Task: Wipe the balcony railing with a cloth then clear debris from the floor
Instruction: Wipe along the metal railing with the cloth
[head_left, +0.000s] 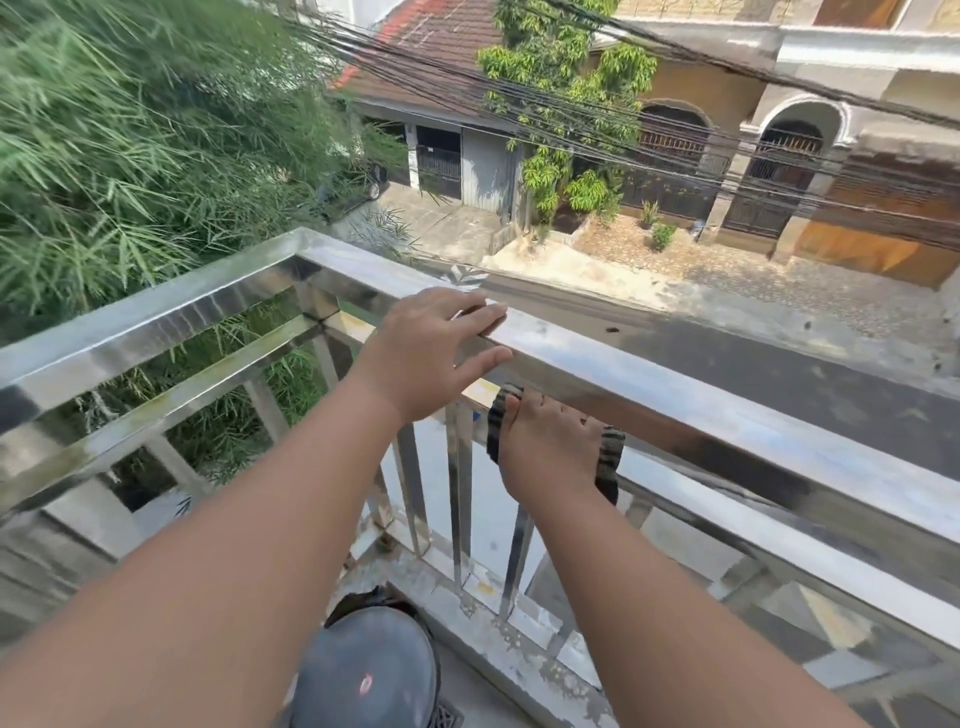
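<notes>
A shiny steel balcony railing (675, 395) runs from the corner at upper left down to the right edge. My left hand (431, 353) lies flat on its top bar near the corner, fingers spread, holding nothing. My right hand (550, 447) presses a dark striped cloth (609, 457) against the inner side of the top bar, just below and right of my left hand. The cloth shows on both sides of that hand. The grey balcony floor (467, 680) lies below, by the railing's base.
A second railing section (156, 322) meets the first at the corner on the left. Thin steel balusters (460, 488) stand under the bars. My knee in grey fabric (369, 670) is at the bottom centre. Bamboo foliage, cables, a street and houses lie beyond.
</notes>
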